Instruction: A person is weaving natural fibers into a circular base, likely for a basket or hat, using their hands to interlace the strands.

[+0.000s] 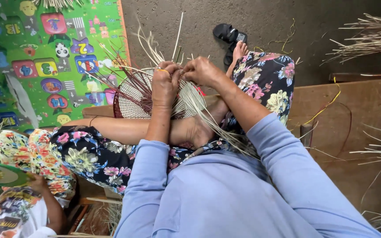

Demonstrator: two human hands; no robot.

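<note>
Weaving pale straw strands (199, 105) beside green playmat (31, 53).

Both forearms reach forward from rolled-up light blue sleeves, bare from the elbow down. The left hand (166, 83) is curled into a loose fist, knuckles up, wrist bent slightly down. The right hand (203, 70) sits just beside it, fingers pinched together, nearly touching the left. The right arm angles inward from the elbow.
</note>
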